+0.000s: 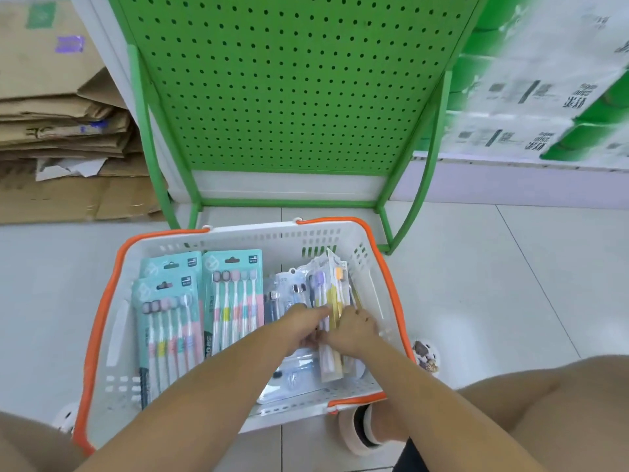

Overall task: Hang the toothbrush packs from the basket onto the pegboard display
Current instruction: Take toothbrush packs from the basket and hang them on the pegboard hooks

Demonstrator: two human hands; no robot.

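While the pegboard [292, 97] hung bare (nothing yet up), gripped one pack [332, 321] in the basket [102, 301] with both hands [301, 327], fingers curled.

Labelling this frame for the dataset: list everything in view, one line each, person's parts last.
basket: 1, white with orange rim, on the floor before the pegboard
teal toothbrush packs: 3 visible, teal and pink, basket's left half
clear toothbrush packs: several, count unclear, basket's right half
pegboard display: 1, green, no packs hung in view
flattened cardboard: a stack, brown, far left
wrapped bundles: stacked, green and white, right
left hand: on the clear packs
right hand: grips the clear packs
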